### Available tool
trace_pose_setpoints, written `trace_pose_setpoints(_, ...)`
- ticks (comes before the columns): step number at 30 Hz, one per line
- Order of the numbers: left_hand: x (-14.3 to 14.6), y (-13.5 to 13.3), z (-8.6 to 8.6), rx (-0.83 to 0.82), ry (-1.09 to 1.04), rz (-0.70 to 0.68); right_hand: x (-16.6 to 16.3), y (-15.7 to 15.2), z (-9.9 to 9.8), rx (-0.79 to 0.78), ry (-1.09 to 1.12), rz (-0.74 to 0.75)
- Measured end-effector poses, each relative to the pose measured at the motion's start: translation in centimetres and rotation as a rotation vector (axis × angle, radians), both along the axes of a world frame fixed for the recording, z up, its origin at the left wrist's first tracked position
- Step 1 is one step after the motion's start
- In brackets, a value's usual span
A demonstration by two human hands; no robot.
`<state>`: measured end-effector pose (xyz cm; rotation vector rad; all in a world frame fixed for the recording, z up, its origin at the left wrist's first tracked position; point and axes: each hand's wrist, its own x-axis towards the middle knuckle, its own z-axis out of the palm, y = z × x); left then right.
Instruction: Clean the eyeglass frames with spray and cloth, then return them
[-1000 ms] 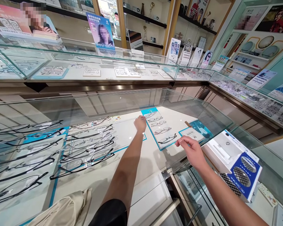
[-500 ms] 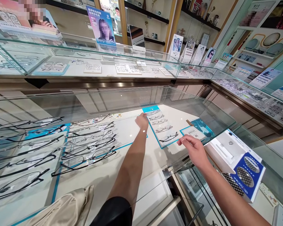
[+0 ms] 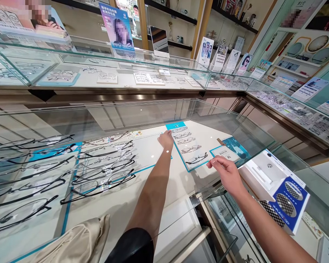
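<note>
My left hand [image 3: 166, 140] reaches into the glass display case with its fingers pinched at the left end of the topmost eyeglasses [image 3: 178, 129]. Those lie at the far end of a white display board [image 3: 185, 157] with blue edges. Below them on the same board are several more pairs, the nearest a dark-rimmed pair [image 3: 196, 158]. To the right, my right hand [image 3: 228, 175] is held with fingers curled in and thumb against them; nothing shows in its grasp. It is close to a small framed card [image 3: 224, 153].
Rows of eyeglasses [image 3: 101, 171] fill the left of the case. A blue and white box [image 3: 286, 201] stands on the right. Beige cloth [image 3: 79, 239] lies at the front left. Behind runs another glass counter [image 3: 120, 87] with frames and upright cards.
Both hands stay almost where they were. The left fingers have shifted very slightly at the end of the topmost eyeglasses; the view has moved a little.
</note>
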<state>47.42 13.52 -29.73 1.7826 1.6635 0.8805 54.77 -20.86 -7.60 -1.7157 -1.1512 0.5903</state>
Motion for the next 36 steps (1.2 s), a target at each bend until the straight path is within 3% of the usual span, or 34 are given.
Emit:
trace_pose_setpoints(5,-1.4,-3.0,0.6,0.111,0.022,-0.053,0.1,0.0,0.0,0.009,0.005,0.000)
trace_pose_setpoints(9,-1.8,-5.7,1.4,0.202,0.071,-0.299,-0.1,0.1,0.0,0.010,-0.013,0.000)
trace_pose_setpoints(13,0.2,-5.9,2.8,0.228,0.145,-0.455,-0.2,0.2,0.1,0.023,-0.024,0.000)
trace_pose_setpoints(20,3.6,-5.7,3.1,0.152,0.252,-0.447,-0.1,0.3,0.2,0.016,-0.017,0.002)
trace_pose_setpoints(30,3.0,-7.2,3.6,0.149,0.253,-0.436,-0.1,0.3,0.1,0.036,-0.011,0.008)
trace_pose_setpoints(36,2.9,-9.5,3.8,0.168,0.257,-0.572,0.1,0.4,-0.1,0.032,-0.014,0.008)
